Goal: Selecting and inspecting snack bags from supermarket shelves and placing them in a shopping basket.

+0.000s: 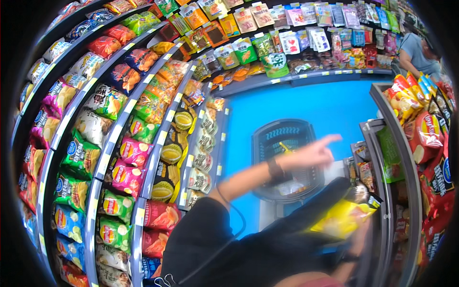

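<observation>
My left hand [313, 154] reaches across in front of me, blurred, with the index finger stretched out and nothing visible in it. A dark band circles that wrist. Below it is a dark plastic shopping basket [260, 158], partly covered by the forearm; a few packages, one of them yellow, lie inside. At lower right my right hand [360, 231] grips a bright yellow snack bag [337, 220], which is blurred. This bag is beside the low shelf unit on the right, and some of the fingers are hidden behind it.
Tiered shelves [131, 107] of chip bags curve along the left. Hanging snack pouches [244, 50] line the back wall above the blue floor [247, 107]. On the right stands a rack [412, 165] of snack bags. Another person [417, 53] is at upper right.
</observation>
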Action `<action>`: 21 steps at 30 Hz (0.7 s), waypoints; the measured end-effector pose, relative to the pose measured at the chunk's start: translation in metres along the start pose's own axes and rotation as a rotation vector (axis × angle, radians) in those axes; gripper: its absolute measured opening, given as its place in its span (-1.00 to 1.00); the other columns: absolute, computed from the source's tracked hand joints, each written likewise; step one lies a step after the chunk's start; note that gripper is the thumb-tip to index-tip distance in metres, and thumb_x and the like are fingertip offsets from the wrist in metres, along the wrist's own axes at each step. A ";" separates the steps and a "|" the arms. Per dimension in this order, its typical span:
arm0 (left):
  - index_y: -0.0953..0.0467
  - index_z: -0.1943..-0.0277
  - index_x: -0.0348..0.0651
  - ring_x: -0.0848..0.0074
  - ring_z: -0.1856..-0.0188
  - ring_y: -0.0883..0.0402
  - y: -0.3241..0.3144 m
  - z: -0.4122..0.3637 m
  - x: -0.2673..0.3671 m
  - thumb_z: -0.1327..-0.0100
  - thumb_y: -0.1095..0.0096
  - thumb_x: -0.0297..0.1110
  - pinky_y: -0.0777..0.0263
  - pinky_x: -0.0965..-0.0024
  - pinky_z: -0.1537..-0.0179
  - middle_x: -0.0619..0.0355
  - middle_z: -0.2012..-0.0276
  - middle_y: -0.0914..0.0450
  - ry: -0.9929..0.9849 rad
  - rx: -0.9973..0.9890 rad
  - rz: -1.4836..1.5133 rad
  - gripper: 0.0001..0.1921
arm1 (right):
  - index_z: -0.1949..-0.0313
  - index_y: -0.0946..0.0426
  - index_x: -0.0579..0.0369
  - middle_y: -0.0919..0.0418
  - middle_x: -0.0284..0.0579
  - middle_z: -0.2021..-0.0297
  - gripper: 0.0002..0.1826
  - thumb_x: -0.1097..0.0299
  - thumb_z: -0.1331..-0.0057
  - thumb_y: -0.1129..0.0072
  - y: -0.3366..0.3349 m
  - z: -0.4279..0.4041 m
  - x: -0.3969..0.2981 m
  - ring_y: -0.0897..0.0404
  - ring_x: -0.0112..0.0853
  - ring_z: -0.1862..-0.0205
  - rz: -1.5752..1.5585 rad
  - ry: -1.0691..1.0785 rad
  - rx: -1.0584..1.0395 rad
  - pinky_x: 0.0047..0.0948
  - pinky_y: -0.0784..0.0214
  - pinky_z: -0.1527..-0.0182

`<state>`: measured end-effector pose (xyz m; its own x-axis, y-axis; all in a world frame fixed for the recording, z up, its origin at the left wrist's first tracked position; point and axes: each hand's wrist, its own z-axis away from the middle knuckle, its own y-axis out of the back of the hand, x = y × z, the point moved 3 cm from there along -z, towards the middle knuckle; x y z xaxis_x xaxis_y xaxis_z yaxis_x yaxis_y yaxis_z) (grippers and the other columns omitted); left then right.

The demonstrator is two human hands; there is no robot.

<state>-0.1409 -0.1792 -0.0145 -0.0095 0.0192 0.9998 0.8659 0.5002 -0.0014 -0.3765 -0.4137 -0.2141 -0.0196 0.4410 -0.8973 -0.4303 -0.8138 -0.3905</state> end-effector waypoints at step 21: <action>-0.46 0.07 -0.26 0.57 0.39 -0.54 -0.075 -0.025 -0.095 -0.31 0.03 -0.42 -0.42 0.52 0.33 0.15 0.42 -0.55 0.433 -0.214 0.285 -0.81 | -0.08 -0.40 0.21 -0.56 -0.05 0.03 -0.56 0.28 -0.25 -0.18 0.120 0.050 0.080 -0.56 -0.25 0.02 -0.582 -0.200 0.499 -0.33 -0.39 -0.09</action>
<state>-0.1924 -0.2407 -0.1089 0.4066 -0.2526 0.8780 0.8870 0.3392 -0.3132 -0.4749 -0.4567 -0.3225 0.1914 0.8419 -0.5046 -0.7740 -0.1867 -0.6051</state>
